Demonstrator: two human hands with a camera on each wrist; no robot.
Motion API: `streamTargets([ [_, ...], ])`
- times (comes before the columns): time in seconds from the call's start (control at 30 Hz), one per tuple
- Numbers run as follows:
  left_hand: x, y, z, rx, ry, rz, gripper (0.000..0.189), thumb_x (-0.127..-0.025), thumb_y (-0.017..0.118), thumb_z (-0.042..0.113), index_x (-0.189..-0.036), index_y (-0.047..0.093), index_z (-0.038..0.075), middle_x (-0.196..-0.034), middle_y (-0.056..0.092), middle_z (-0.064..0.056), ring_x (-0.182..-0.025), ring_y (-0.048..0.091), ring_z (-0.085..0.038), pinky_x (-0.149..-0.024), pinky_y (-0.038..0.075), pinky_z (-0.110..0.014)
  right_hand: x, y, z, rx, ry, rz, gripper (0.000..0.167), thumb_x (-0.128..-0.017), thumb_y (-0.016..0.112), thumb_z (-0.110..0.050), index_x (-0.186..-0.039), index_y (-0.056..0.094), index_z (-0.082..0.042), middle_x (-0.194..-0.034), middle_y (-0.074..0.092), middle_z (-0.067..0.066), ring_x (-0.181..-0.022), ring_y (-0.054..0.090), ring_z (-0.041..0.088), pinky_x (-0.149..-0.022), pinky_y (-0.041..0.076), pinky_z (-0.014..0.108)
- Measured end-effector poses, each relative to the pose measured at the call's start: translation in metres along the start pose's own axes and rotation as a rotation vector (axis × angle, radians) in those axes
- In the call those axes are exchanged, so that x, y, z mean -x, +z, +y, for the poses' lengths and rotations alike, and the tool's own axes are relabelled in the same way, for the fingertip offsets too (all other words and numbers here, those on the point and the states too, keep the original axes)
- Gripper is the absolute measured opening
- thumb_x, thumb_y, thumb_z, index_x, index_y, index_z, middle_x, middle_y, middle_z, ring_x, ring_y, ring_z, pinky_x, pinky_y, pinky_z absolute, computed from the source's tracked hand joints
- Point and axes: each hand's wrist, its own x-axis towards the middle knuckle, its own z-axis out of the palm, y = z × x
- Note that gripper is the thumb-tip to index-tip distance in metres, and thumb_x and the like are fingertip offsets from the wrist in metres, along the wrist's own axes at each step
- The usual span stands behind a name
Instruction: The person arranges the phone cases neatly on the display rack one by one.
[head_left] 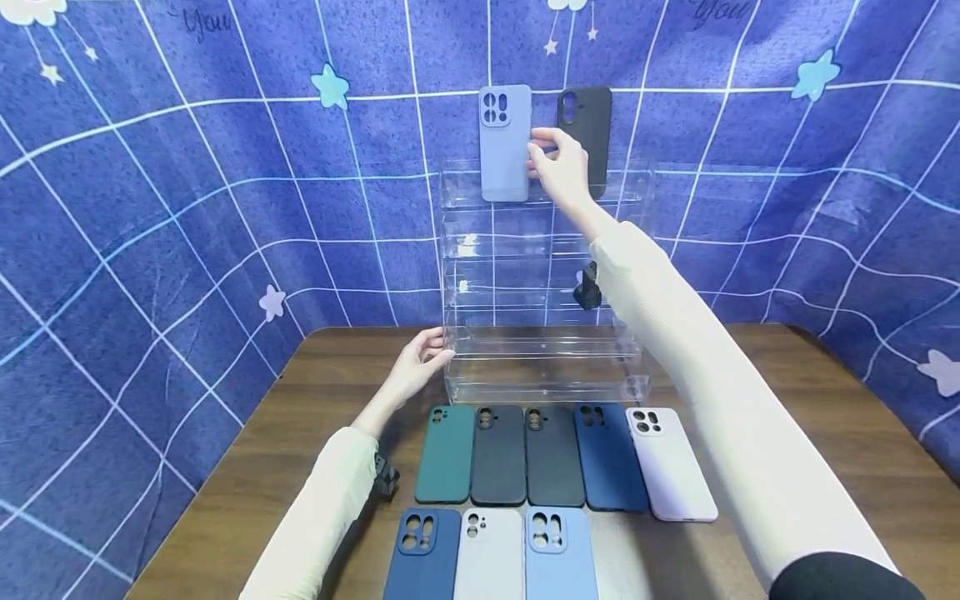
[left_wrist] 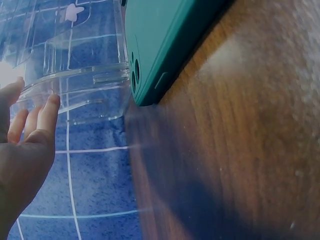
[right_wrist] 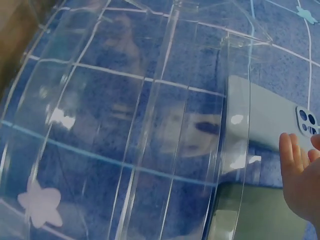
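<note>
A clear tiered display rack (head_left: 543, 342) stands on the table. On its top tier a light blue phone case (head_left: 504, 162) stands upright, with a black phone case (head_left: 596, 125) to its right. My right hand (head_left: 561, 167) is at the light blue case's right edge, thumb and fingers extended and partly in front of the black case. In the right wrist view those fingers (right_wrist: 295, 155) lie beside the light blue case (right_wrist: 265, 110), not wrapped round it. My left hand (head_left: 412, 367) touches the rack's lower left side; its fingers (left_wrist: 47, 115) are loosely extended there.
Before the rack lie a green case (head_left: 446, 454), two dark cases (head_left: 498, 458), a navy case (head_left: 611, 458) and a pale lilac case (head_left: 678, 475). Nearer are a blue case (head_left: 422, 567), a white case (head_left: 491, 558) and another light blue case (head_left: 561, 571). A patterned blue cloth (head_left: 225, 208) hangs behind.
</note>
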Motion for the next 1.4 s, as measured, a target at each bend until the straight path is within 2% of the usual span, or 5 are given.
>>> streamTargets([
  [0.27,0.007,0.002,0.021,0.008,-0.011,-0.014,0.051,-0.091,0.060,0.006,-0.135,0.039,-0.007,-0.123,0.053,-0.031,-0.110,0.056,-0.039,-0.076,0.048,-0.011,0.017,-0.028,0.004,0.168,-0.035,-0.080,0.038,-0.093,0.056,-0.025,-0.127,0.058,-0.008,-0.122,0.064,0.008,-0.110,0.062,0.018,-0.096,0.046,0.020],
  [0.5,-0.005,0.002,0.003,-0.010,0.003,0.013,0.052,-0.091,0.060,0.010,-0.137,0.039,-0.003,-0.125,0.054,-0.027,-0.112,0.056,-0.036,-0.078,0.047,-0.012,0.030,-0.049,0.003,0.139,-0.021,-0.117,0.046,-0.091,0.061,-0.031,-0.130,0.055,-0.008,-0.127,0.061,0.007,-0.117,0.058,0.017,-0.098,0.047,0.024],
  [0.7,-0.003,0.004,0.005,-0.030,0.009,0.025,0.050,-0.091,0.060,0.009,-0.135,0.040,-0.003,-0.123,0.055,-0.027,-0.110,0.058,-0.034,-0.084,0.049,-0.020,0.048,-0.064,0.007,0.117,0.014,-0.172,0.053,-0.090,0.062,-0.033,-0.134,0.050,-0.007,-0.134,0.056,0.008,-0.123,0.053,0.017,-0.102,0.044,0.028],
  [1.1,0.014,0.004,0.042,-0.045,0.022,0.008,0.049,-0.091,0.057,0.002,-0.133,0.038,-0.013,-0.124,0.050,-0.036,-0.114,0.052,-0.045,-0.097,0.046,-0.048,0.088,-0.092,0.008,0.192,0.026,-0.285,0.059,-0.089,0.061,-0.041,-0.139,0.046,-0.014,-0.141,0.049,0.006,-0.130,0.046,0.020,-0.109,0.037,0.039],
  [1.4,-0.002,0.007,0.020,-0.029,0.015,0.089,0.057,-0.087,0.066,0.014,-0.136,0.042,-0.003,-0.135,0.048,-0.026,-0.126,0.046,-0.037,-0.108,0.038,-0.044,0.117,-0.107,0.014,0.160,0.013,-0.330,0.058,-0.090,0.061,-0.037,-0.138,0.045,-0.010,-0.141,0.049,0.008,-0.131,0.044,0.022,-0.112,0.034,0.035],
])
